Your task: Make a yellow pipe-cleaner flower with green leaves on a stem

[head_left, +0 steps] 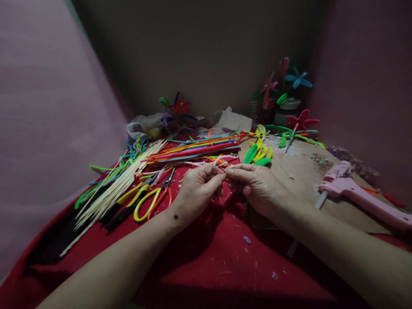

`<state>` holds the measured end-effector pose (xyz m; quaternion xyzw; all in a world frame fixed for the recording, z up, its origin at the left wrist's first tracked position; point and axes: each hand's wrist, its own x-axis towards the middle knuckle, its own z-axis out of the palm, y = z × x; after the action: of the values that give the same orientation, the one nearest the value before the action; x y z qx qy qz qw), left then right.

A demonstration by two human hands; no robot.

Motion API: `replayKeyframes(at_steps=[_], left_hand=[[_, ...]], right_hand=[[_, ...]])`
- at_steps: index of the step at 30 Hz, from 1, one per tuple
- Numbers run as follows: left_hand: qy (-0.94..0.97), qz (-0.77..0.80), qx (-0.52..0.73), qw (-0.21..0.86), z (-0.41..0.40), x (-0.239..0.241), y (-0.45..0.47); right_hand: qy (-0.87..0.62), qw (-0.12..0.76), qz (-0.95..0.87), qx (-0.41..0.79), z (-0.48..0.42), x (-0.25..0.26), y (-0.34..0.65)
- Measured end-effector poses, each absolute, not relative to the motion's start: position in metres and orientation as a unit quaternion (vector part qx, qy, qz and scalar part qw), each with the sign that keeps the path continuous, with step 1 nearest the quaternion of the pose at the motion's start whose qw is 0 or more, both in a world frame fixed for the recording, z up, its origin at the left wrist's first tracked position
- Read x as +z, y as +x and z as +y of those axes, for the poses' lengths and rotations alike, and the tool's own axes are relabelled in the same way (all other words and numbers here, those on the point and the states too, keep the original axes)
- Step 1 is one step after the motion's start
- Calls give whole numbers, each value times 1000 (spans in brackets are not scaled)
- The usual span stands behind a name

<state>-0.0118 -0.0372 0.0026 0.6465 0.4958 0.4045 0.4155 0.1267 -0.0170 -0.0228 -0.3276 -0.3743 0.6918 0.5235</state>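
Note:
My left hand (pixel 201 184) and my right hand (pixel 257 182) meet above the red cloth, each closed in a pinch with fingertips nearly touching. A small pale strand (pixel 230 166) pokes out at the fingertips of my right hand; most of it is hidden. Whatever my left hand pinches is covered by its fingers. Just beyond the hands lie yellow pipe-cleaner petals (pixel 264 153) and green pipe-cleaner leaves (pixel 250 153). Left of my left hand are scissors (pixel 151 206) with yellow and orange handles.
Pliers (pixel 128 204) and a fan of wooden sticks (pixel 120 182) lie at the left. Colourful pipe cleaners (pixel 196 148) are bundled behind the hands. A pink glue gun (pixel 363 193) rests on cardboard (pixel 299 171) at the right. Pipe-cleaner flowers (pixel 298 79) stand in jars at the back.

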Motion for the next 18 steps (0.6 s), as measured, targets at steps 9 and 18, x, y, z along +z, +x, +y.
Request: replayKeyframes(at_steps=[9, 18], left_hand=[[713, 514, 355, 317, -15, 18, -39], [796, 576, 148, 112, 4, -4, -49]], right_hand=[[-333, 552, -382, 662, -8, -20, 136], [-364, 545, -387, 649, -2, -21, 141]])
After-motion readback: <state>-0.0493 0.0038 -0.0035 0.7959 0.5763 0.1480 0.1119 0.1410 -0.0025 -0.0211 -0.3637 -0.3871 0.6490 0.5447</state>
